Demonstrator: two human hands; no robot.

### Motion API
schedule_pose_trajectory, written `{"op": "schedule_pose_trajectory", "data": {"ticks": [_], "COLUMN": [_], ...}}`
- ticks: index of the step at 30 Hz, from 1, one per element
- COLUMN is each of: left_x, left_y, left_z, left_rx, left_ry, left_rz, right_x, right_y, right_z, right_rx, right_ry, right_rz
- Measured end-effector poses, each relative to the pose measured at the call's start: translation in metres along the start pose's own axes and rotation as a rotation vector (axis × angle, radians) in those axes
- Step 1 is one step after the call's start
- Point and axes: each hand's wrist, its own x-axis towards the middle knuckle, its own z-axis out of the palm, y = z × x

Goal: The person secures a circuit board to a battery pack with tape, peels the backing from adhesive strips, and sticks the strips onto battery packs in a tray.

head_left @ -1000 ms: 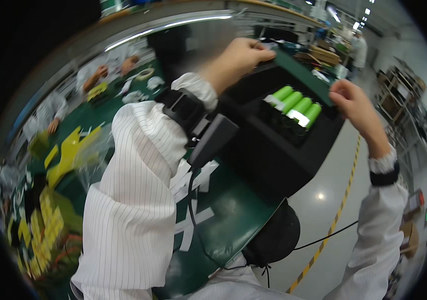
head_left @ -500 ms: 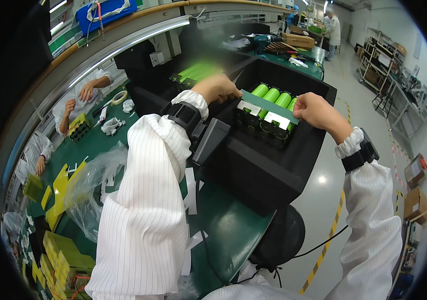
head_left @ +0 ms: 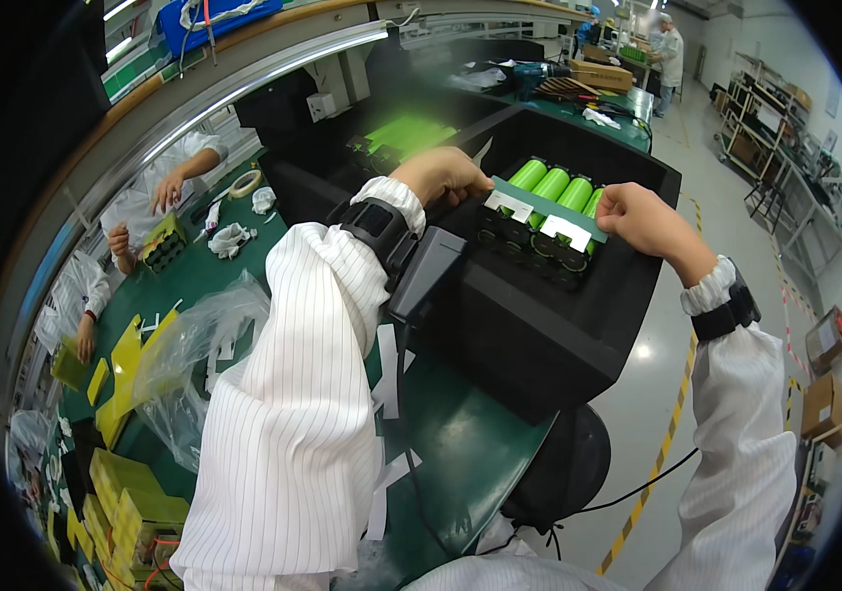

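Note:
Between my hands a dark green flat strip (head_left: 546, 208) stretches across a battery pack (head_left: 553, 185) of bright green cylindrical cells with black holders and white pieces on its near side. The pack sits inside a black foam box (head_left: 529, 345). My left hand (head_left: 443, 175) is closed, pinching the strip's left end. A thin pale sliver stands up just behind it. My right hand (head_left: 645, 219) pinches the strip's right end, over the pack's right side. Part of the cells is hidden under the strip.
Left of the box's divider lies another green cell pack (head_left: 403, 136). Clear plastic bags (head_left: 194, 364), yellow sheets (head_left: 123, 379) and yellow packs (head_left: 130, 502) cover the green table's left side, where co-workers' hands (head_left: 167, 189) rest near a pack. A black stool (head_left: 564, 463) stands below.
The whole view has shifted slightly, so the scene appears a little further right. Both hands keep their pinch on the strip, which stays across the pack.

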Motion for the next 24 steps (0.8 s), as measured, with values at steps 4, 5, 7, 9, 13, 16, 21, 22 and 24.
{"op": "schedule_pose_trajectory", "data": {"ticks": [4, 5, 7, 9, 13, 16, 21, 22, 24], "left_x": [0.004, 0.003, 0.003, 0.006, -0.002, -0.003, -0.003, -0.004, -0.004], "left_y": [-0.002, -0.003, -0.003, -0.001, -0.003, -0.001, -0.002, -0.002, 0.0], "left_z": [0.005, 0.003, 0.002, 0.006, -0.001, 0.002, 0.001, 0.001, 0.002], "left_rx": [0.039, -0.049, -0.079, -0.071, -0.029, -0.074, -0.067, -0.061, -0.06], "left_ry": [-0.057, -0.076, -0.097, -0.132, -0.089, -0.056, -0.086, -0.083, -0.098], "left_rz": [-0.01, -0.043, -0.069, -0.072, -0.087, -0.08, -0.119, -0.128, -0.124], "right_x": [-0.007, -0.008, -0.009, -0.008, -0.01, -0.01, -0.01, -0.011, -0.012], "right_y": [-0.001, -0.005, -0.005, 0.0, -0.009, -0.005, -0.004, -0.005, -0.005], "right_z": [-0.008, -0.008, -0.007, -0.008, -0.01, -0.013, -0.01, -0.011, -0.012], "right_rx": [0.095, 0.07, 0.043, 0.078, 0.099, 0.072, 0.071, 0.061, 0.051], "right_ry": [-0.103, -0.092, -0.079, -0.11, -0.155, -0.161, -0.186, -0.189, -0.193], "right_rz": [0.014, 0.006, 0.018, 0.015, -0.003, 0.016, 0.026, 0.023, 0.019]}}
